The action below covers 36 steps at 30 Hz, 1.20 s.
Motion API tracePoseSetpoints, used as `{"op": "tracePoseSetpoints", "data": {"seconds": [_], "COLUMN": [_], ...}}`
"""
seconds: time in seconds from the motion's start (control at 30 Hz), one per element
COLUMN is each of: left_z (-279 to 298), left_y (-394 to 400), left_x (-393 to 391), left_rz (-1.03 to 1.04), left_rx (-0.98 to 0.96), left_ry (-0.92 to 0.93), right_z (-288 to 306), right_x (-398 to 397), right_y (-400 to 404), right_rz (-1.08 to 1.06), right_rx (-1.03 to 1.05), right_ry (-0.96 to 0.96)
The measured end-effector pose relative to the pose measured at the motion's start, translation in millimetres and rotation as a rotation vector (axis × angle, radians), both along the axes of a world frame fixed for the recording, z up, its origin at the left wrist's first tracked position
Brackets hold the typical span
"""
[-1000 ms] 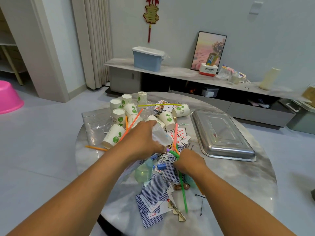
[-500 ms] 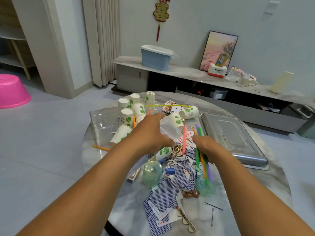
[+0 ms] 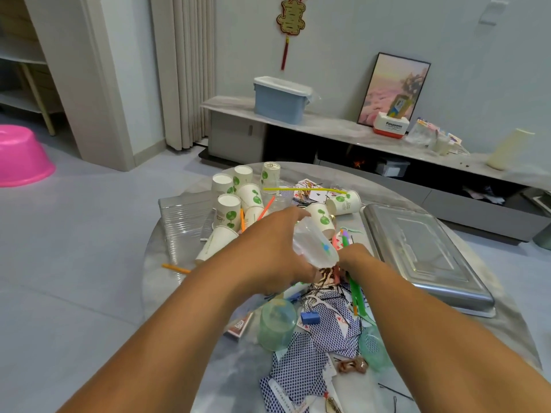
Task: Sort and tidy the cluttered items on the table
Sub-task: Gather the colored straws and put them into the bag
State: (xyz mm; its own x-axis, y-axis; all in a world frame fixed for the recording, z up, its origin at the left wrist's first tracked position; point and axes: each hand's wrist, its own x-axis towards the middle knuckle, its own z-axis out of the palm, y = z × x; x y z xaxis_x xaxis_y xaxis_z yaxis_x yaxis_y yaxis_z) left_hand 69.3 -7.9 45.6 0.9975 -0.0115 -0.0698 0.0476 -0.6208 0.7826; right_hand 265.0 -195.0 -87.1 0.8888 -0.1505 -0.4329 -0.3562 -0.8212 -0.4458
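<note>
My left hand [image 3: 277, 254] grips a clear plastic cup [image 3: 314, 244] tipped on its side above the middle of the round marble table [image 3: 167, 272]. Close beside it, my right hand [image 3: 354, 259] holds a bundle of coloured straws [image 3: 356, 292], green and orange ends sticking out below the fist. Under both hands lies a heap of blue-backed playing cards [image 3: 301, 368], a blue binder clip [image 3: 310, 318], keys and hair pins. Several white paper cups [image 3: 229, 211] with green leaf prints stand or lie at the table's far left.
An upturned steel tray [image 3: 423, 251] fills the table's right side. A clear ridged tray [image 3: 182, 222] sits at the left edge, two green plastic cups [image 3: 275, 324] near me. A yellow straw [image 3: 304, 189] lies at the far side. A pink basin [image 3: 21, 158] stands on the floor left.
My right hand lifted a bundle of straws off the card heap and brought it up beside the clear cup in my left hand. The camera view shifted closer and slightly left.
</note>
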Motion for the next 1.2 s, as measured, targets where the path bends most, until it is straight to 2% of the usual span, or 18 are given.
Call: {"op": "tracePoseSetpoints", "data": {"seconds": [0.1,0.27,0.37,0.43,0.6,0.87,1.07,1.2], "left_z": [0,2,4,7,12,17,17,16], "left_y": [-1,-5,-8,-12,-20,-35,-40,-40], "left_x": [-2,-8,-12,-16,-25,-27,-31,-31], "left_rz": [-0.023,-0.028,-0.039,-0.049,-0.066,-0.09,-0.092,-0.1], "left_rx": [-0.024,-0.072,-0.053,-0.054,-0.078,-0.22,-0.253,-0.231], "left_ry": [0.019,0.023,-0.025,-0.073,-0.136,-0.282,-0.305,-0.289], "right_z": [15,90,145,175,198,194,194,199], "right_x": [-6,-39,-78,-109,-161,-195,-200,-199], "right_y": [-2,-16,-20,-20,-14,-8,-23,-29], "right_rz": [-0.078,-0.225,-0.138,-0.02,0.177,0.267,0.352,0.267], "right_rx": [0.129,0.732,1.113,1.209,1.091,0.962,0.828,0.99], "right_ry": [0.014,0.086,0.072,-0.013,-0.268,-0.539,-0.466,-0.49]}}
